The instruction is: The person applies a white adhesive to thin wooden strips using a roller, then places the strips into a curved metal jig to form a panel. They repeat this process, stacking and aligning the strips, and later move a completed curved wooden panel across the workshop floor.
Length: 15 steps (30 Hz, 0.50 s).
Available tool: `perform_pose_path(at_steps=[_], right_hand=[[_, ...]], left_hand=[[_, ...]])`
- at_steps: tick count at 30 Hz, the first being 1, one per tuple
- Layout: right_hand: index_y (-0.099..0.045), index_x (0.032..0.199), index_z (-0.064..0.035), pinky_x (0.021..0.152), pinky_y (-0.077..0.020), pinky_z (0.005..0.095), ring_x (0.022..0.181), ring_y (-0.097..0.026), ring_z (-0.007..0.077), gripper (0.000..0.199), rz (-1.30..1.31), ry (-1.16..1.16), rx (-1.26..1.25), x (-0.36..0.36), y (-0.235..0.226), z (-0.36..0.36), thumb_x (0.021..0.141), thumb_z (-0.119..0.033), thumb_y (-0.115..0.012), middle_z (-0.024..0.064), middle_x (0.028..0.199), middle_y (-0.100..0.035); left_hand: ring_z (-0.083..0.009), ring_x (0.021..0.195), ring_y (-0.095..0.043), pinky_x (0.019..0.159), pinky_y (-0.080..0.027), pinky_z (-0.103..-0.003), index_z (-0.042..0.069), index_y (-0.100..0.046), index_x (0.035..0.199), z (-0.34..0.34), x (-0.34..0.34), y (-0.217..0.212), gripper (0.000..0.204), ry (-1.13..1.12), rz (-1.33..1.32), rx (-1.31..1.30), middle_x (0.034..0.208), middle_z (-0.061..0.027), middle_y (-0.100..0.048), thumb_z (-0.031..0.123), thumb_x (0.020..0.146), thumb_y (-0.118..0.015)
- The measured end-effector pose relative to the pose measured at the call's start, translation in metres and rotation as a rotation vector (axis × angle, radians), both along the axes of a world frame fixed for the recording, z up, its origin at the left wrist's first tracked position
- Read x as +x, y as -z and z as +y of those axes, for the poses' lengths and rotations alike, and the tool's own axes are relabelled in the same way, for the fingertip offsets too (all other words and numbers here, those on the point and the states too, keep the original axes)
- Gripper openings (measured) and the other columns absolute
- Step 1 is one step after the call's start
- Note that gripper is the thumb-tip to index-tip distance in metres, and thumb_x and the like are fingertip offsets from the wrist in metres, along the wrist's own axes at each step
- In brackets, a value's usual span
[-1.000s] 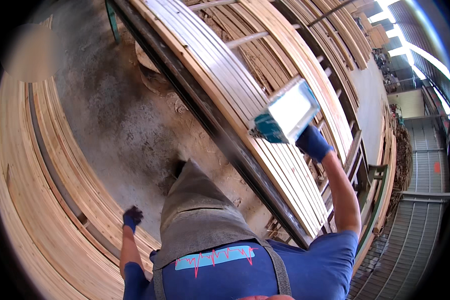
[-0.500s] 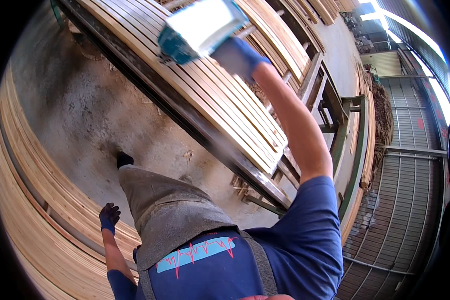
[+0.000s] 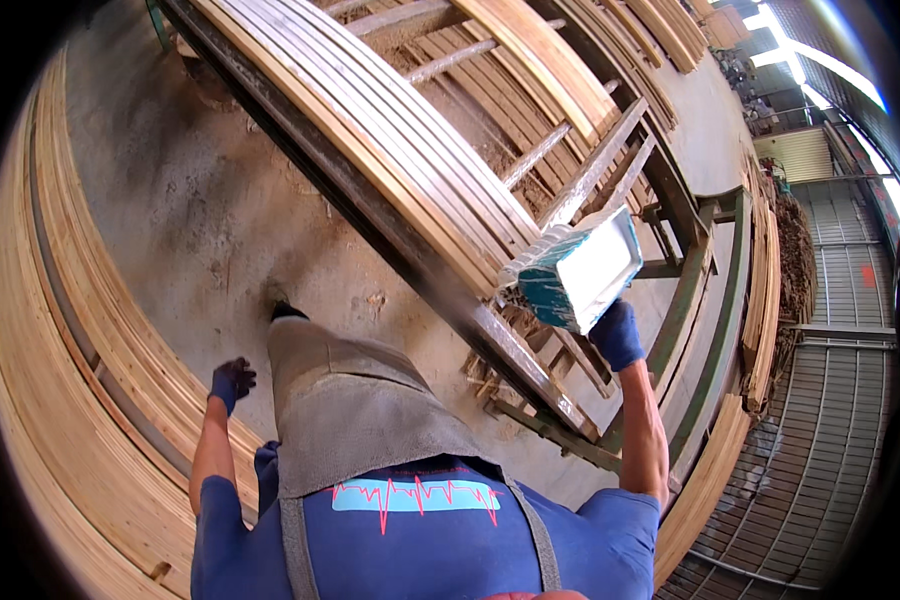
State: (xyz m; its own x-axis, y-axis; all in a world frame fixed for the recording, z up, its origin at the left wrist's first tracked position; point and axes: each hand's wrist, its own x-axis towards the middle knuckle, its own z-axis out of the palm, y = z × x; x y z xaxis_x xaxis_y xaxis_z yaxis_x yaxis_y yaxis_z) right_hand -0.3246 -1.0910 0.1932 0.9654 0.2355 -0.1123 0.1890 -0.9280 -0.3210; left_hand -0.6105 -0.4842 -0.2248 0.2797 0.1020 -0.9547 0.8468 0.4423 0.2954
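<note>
My right hand [image 3: 618,335], in a dark blue glove, grips a teal and white block-shaped tool [image 3: 574,272] with a flat white face, held at the near end of a row of long wooden planks [image 3: 370,120] lying on a metal rack [image 3: 440,290]. My left hand [image 3: 232,380], also gloved, hangs at my side with fingers curled, holding nothing. It is close to a stack of planks [image 3: 80,330] on my left. A grey apron covers my front.
Concrete floor [image 3: 190,200] runs between the left plank stack and the rack. More planks lie on the rack's far side [image 3: 530,70]. A green metal frame [image 3: 705,330] and a curved plank edge stand at the right, with grated flooring [image 3: 830,430] beyond.
My right arm swung up high with the tool half a second ago and has come back down to the plank ends. The view has shifted as my head turned.
</note>
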Motion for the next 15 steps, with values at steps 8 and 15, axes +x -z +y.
perform_pose_path(at_steps=[8,15], right_hand=[[-0.068,0.083,-0.0044,0.066,-0.0517,0.0401,0.076,-0.064,0.0366,0.016,-0.012,-0.037,-0.064,-0.025,-0.011,0.02,0.071,-0.015,-0.067,0.0196,0.078,-0.065],[-0.066,0.091,-0.0041,0.066,-0.0538,0.0427,0.072,-0.066,0.034,0.021,-0.063,-0.277,-0.117,0.108,0.013,0.191,0.084,-0.019,-0.054,0.0205,0.079,-0.066]], left_hand=[[-0.0204,0.064,-0.063,0.056,-0.046,-0.036,0.014,-0.059,0.104,-0.003,0.001,-0.056,0.032,0.034,-0.004,0.024,0.089,-0.0075,-0.068,0.042,0.089,-0.055],[-0.0203,0.055,-0.059,0.048,-0.041,-0.035,0.018,-0.059,0.099,0.05,0.002,-0.015,0.026,0.089,0.081,0.0,0.082,-0.0078,-0.067,0.041,0.087,-0.056]])
